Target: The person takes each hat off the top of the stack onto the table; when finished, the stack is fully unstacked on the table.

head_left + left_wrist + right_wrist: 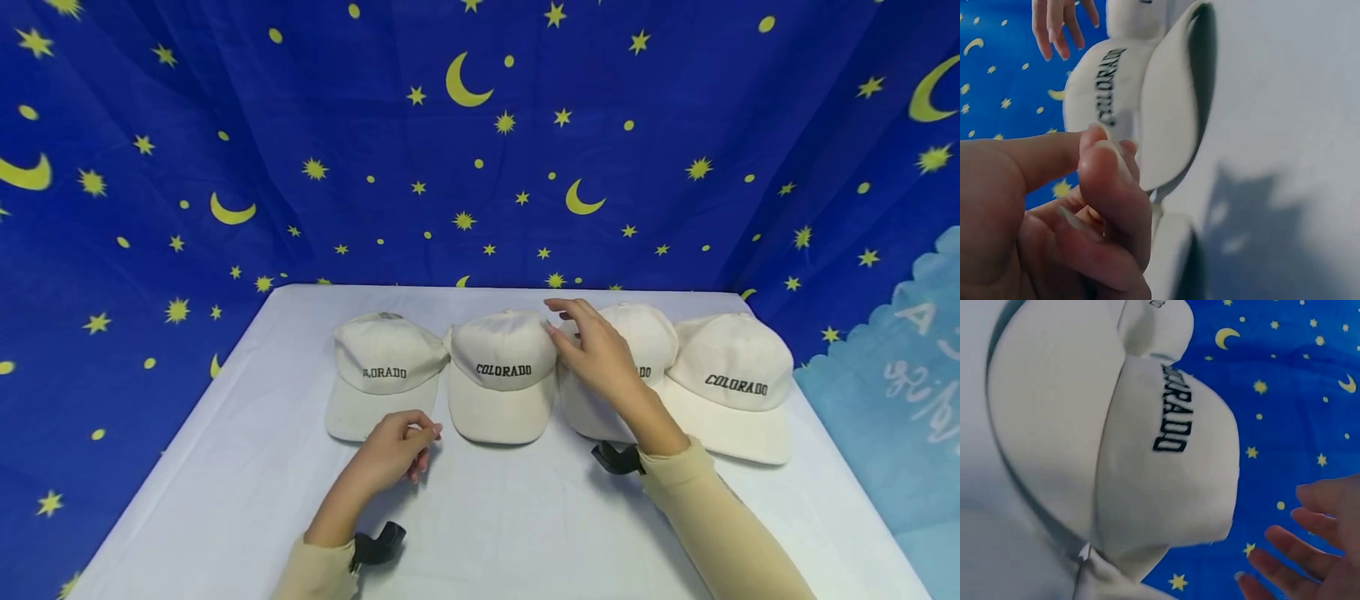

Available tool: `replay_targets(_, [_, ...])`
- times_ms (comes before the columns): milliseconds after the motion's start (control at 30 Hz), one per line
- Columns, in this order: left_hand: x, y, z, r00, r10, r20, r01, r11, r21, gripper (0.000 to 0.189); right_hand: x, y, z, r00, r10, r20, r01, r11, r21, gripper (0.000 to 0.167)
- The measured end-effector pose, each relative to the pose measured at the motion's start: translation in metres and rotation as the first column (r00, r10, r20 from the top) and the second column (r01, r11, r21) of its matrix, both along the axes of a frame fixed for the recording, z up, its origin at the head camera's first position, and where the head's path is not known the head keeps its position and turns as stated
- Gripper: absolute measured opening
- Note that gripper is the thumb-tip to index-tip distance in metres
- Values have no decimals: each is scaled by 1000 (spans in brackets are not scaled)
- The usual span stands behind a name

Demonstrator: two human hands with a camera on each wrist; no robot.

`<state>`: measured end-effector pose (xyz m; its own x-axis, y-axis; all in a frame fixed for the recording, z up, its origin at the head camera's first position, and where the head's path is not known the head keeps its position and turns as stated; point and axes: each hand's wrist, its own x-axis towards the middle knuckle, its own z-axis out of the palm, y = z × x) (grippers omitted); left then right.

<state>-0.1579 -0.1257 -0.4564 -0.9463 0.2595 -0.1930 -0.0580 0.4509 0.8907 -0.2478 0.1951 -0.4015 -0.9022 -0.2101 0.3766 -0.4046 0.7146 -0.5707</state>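
Note:
Several white caps lettered COLORADO stand in a row, brims toward me. My right hand is raised in front of the third cap from the left and hides part of its lettering. Its fingers are spread and relaxed, with nothing in them. The second cap sits just left of that hand. Near the brim of the leftmost cap, my left hand hovers with loosely curled fingers and holds nothing. The rightmost cap is turned slightly, its brim angled to the right.
A white cloth covers the table under the caps. Behind it hangs a blue curtain printed with yellow moons and stars. Light-blue fabric with white writing borders the table's right side. A black wrist mount is on the left forearm.

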Motion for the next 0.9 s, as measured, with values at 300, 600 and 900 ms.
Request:
replay_targets(300, [10, -28, 17, 986, 165, -33, -164, 986, 36, 23, -2, -24, 10, 991, 40, -124, -52, 994, -98, 34])
replay_targets(600, [18, -45, 16, 960, 254, -116, -257, 966, -17, 23, -1, -54, 13, 980, 117, -162, -142, 978, -151, 32])
replay_targets(900, [20, -55, 16, 910, 321, -263, -360, 925, -119, 19, -5, -91, 12, 972, 187, -140, -204, 971, -127, 34])
